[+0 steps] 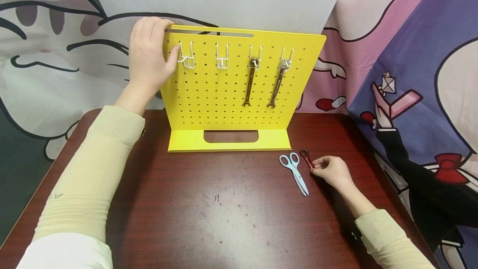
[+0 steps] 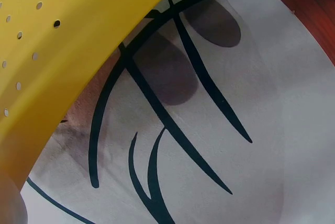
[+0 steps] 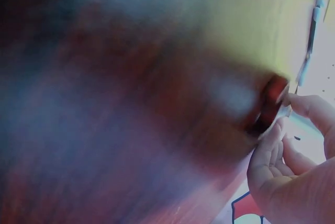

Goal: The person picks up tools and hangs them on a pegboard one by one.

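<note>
At the upper left corner of a yellow pegboard (image 1: 228, 113), my left hand (image 1: 149, 51) grips the board, thumb on its front face and fingers over the edge. The left wrist view has only a fingertip at its lower left, beside the board's edge. My right hand (image 1: 334, 172) pinches a small wrench (image 1: 305, 155) between thumb and fingers, low over the right of the table; its ring end points toward the board and its other end is hidden in the fingers. In the right wrist view the wrench (image 3: 269, 106) looks dark red and blurred.
Light blue scissors (image 1: 295, 173) lie left of the right hand. Two wrenches, one (image 1: 250, 82) beside the other (image 1: 277, 86), hang from white hooks on the board's right half. Two more white hooks, one (image 1: 188, 59) left of the other (image 1: 222, 59), hold nothing. Patterned cloth (image 1: 403, 94) stands behind the table.
</note>
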Motion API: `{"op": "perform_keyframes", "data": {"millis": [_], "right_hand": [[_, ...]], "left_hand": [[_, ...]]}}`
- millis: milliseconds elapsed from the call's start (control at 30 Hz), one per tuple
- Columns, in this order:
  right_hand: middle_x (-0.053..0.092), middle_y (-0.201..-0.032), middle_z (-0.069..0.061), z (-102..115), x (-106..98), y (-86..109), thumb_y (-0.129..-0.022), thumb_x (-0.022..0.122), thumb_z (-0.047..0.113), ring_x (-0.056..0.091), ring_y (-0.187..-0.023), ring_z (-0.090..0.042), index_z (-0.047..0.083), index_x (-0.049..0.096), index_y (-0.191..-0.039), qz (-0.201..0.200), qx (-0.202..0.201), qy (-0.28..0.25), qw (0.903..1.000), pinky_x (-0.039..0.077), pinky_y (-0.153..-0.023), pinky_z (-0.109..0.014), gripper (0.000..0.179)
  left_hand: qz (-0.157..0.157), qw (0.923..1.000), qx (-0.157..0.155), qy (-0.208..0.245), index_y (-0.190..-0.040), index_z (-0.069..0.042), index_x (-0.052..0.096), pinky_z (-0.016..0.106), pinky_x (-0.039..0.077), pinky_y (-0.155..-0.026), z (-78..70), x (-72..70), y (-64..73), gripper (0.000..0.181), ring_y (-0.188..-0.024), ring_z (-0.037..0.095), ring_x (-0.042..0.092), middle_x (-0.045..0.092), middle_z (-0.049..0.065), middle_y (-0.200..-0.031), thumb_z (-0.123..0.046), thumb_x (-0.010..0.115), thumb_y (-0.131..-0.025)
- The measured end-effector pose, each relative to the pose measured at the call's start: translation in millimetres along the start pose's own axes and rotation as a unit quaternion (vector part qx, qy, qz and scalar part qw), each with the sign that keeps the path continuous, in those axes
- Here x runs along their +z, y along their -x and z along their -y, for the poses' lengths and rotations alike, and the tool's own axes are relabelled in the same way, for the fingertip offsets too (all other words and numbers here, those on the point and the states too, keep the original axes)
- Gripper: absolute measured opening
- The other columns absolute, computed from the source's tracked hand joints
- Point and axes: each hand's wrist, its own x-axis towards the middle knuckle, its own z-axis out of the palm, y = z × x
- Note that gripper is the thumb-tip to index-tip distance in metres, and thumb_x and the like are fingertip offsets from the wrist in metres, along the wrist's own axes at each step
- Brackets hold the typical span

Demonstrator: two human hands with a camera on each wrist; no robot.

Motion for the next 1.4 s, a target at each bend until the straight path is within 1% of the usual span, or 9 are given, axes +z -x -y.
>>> {"op": "perform_keyframes", "data": {"millis": [167, 333, 700, 900, 1133, 1267, 1400], "right_hand": [[0.079, -0.081, -0.013, -0.6, -1.4, -1.0, -0.08, 0.086, 0.01, 0.065, -0.068, -0.002, -0.007, 0.079, -0.095, 0.008, 0.004, -0.014, 0.9999, 0.047, -0.064, -0.017, 0.024], [0.079, -0.082, -0.016, -0.8, -3.1, -1.7, -0.08, 0.086, 0.01, 0.064, -0.067, -0.001, -0.009, 0.078, -0.096, 0.016, 0.006, -0.028, 0.9995, 0.047, -0.062, -0.017, 0.026], [0.079, -0.078, -0.01, -1.9, -4.0, -1.0, -0.083, 0.086, 0.013, 0.063, -0.066, 0.001, -0.008, 0.078, -0.093, 0.026, 0.022, -0.035, 0.9988, 0.046, -0.063, -0.017, 0.025], [0.079, -0.077, -0.006, -2.3, -2.2, -0.4, -0.084, 0.085, 0.016, 0.064, -0.068, -0.002, -0.005, 0.08, -0.092, 0.028, 0.031, -0.028, 0.9987, 0.047, -0.065, -0.018, 0.022], [0.08, -0.079, -0.009, -0.6, -3.8, -0.2, -0.084, 0.085, 0.019, 0.066, -0.071, -0.004, -0.003, 0.081, -0.091, 0.025, 0.033, -0.015, 0.999, 0.049, -0.069, -0.022, 0.023], [0.081, -0.08, -0.01, 1.4, -4.7, -0.2, -0.085, 0.085, 0.018, 0.065, -0.07, -0.003, -0.004, 0.081, -0.092, 0.029, 0.036, -0.028, 0.9985, 0.048, -0.068, -0.021, 0.024], [0.082, -0.081, -0.01, 4.9, -4.7, -0.4, -0.086, 0.085, 0.017, 0.064, -0.068, 0.002, -0.005, 0.081, -0.095, 0.031, 0.037, -0.05, 0.9976, 0.048, -0.066, -0.018, 0.023]], "left_hand": [[0.001, 1.0, -0.004, -0.002, -0.141, -0.003, 0.057, 0.044, 0.034, -0.127, -0.8, -0.3, -0.1, 0.042, -0.136, 0.038, 0.05, 0.061, 0.019, -0.138, -0.018, 0.063, -0.102], [0.002, 1.0, -0.006, -0.001, -0.141, -0.003, 0.057, 0.044, 0.033, -0.127, -0.2, 0.1, -0.1, 0.042, -0.136, 0.038, 0.05, 0.061, 0.019, -0.138, -0.018, 0.063, -0.102], [0.004, 1.0, 0.0, -0.002, -0.141, -0.004, 0.057, 0.043, 0.033, -0.127, -0.4, -0.6, -0.3, 0.042, -0.137, 0.038, 0.05, 0.061, 0.018, -0.138, -0.019, 0.064, -0.102], [0.004, 1.0, 0.002, -0.006, -0.141, -0.004, 0.057, 0.043, 0.034, -0.127, -0.6, -1.4, 0.3, 0.043, -0.136, 0.038, 0.05, 0.061, 0.019, -0.138, -0.019, 0.064, -0.102], [0.004, 1.0, 0.003, -0.003, -0.141, -0.003, 0.057, 0.043, 0.034, -0.127, -0.4, -2.4, 0.9, 0.043, -0.136, 0.038, 0.05, 0.061, 0.019, -0.138, -0.019, 0.063, -0.101], [0.003, 0.9999, 0.01, -0.004, -0.141, -0.003, 0.057, 0.043, 0.034, -0.127, 0.0, -2.9, 0.7, 0.043, -0.135, 0.038, 0.05, 0.061, 0.019, -0.137, -0.019, 0.062, -0.102], [0.002, 0.9997, 0.022, -0.008, -0.141, -0.001, 0.056, 0.044, 0.035, -0.125, 1.0, -3.3, 0.4, 0.042, -0.134, 0.039, 0.05, 0.061, 0.02, -0.137, -0.019, 0.061, -0.102]]}}
